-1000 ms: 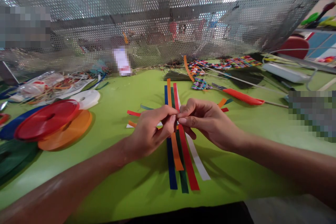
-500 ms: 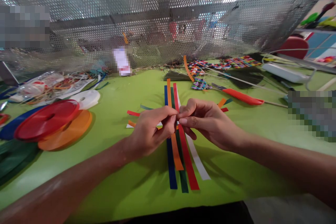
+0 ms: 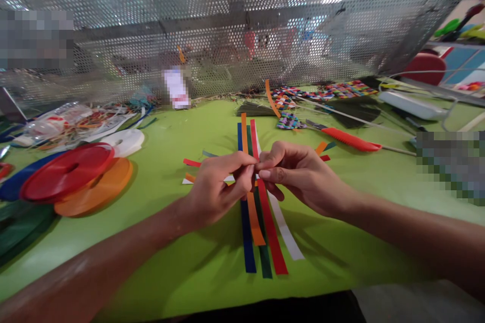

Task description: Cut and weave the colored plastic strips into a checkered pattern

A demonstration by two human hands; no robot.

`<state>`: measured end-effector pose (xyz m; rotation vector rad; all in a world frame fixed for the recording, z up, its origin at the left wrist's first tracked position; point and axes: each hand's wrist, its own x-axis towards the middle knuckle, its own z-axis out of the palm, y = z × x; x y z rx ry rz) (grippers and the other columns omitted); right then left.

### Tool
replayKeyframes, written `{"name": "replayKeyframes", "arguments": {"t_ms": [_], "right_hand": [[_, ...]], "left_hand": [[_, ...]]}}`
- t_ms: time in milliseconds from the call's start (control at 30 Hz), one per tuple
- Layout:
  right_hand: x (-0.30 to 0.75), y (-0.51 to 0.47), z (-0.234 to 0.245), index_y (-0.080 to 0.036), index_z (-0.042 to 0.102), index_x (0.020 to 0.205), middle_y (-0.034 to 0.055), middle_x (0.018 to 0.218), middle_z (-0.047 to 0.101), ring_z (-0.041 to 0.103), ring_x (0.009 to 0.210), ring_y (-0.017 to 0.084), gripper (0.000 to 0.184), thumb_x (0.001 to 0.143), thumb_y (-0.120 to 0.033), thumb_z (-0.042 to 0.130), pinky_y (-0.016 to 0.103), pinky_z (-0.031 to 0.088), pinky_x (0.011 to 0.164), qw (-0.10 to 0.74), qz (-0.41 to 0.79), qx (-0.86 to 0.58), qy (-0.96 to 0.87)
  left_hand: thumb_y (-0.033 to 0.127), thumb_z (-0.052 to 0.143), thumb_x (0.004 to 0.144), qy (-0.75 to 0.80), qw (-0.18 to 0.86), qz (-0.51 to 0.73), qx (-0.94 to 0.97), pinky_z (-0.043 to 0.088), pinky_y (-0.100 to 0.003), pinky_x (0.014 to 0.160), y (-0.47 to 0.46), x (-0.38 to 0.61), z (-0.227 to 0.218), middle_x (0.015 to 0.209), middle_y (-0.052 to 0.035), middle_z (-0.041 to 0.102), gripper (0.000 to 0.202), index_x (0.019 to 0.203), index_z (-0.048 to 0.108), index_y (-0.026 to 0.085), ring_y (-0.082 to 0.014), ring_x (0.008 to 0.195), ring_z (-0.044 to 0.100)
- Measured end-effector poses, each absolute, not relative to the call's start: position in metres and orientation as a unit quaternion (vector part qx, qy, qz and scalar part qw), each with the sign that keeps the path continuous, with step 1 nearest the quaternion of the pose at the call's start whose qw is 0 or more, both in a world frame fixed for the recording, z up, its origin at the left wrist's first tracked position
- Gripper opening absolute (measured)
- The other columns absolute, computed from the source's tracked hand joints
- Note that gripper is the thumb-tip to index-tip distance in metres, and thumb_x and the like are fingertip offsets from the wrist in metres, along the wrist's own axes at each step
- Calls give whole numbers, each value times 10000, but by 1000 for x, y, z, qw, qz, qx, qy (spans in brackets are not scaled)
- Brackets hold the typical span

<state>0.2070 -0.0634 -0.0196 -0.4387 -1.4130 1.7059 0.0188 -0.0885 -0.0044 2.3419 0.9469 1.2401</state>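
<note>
My left hand (image 3: 223, 179) and my right hand (image 3: 299, 176) meet over the middle of a cross of flat ribbon strips. Thumbs and index fingers are pinched together, tip against tip, at the strips' crossing. Toward me run a blue strip (image 3: 248, 242), an orange strip (image 3: 255, 219), a green strip (image 3: 265, 257), a red strip (image 3: 273, 232) and a white strip (image 3: 286, 229). Other strips stick out sideways, among them a red end (image 3: 192, 163) on the left and an orange end (image 3: 320, 148) on the right. My fingers hide the crossing itself.
On the left lie ribbon rolls: red (image 3: 49, 176), orange (image 3: 113, 186), green (image 3: 22, 229) and white (image 3: 131, 141). A red-handled cutter (image 3: 350, 140) lies at the right, near finished woven pieces (image 3: 290, 121). Behind stands a perforated metal panel (image 3: 227, 25).
Almost nothing differs. Both hands keep the same pinch at the crossing, with only a very slight shift of the fingers, and the strips lie as before.
</note>
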Motion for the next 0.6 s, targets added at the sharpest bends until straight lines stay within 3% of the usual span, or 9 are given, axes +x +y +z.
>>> {"name": "replayKeyframes", "arguments": {"t_ms": [333,600], "right_hand": [[207,-64,-18,-185,589,696,-21,662,636,540,519,83,269,788,-269,827,206,426,456,432,680,-181,-564],[206,-64,-20,-184,635,716,-13,689,663,552,531,81,207,798,-235,818,201,425,459,436,682,-171,-561]], "left_hand": [[168,503,953,337,178,437,814,453,-181,493,-90,18,-3,572,33,625,171,879,657,158,-77,496,565],[171,505,959,328,254,447,793,450,-181,494,-88,19,-5,596,32,616,161,887,649,161,-74,518,575]]}}
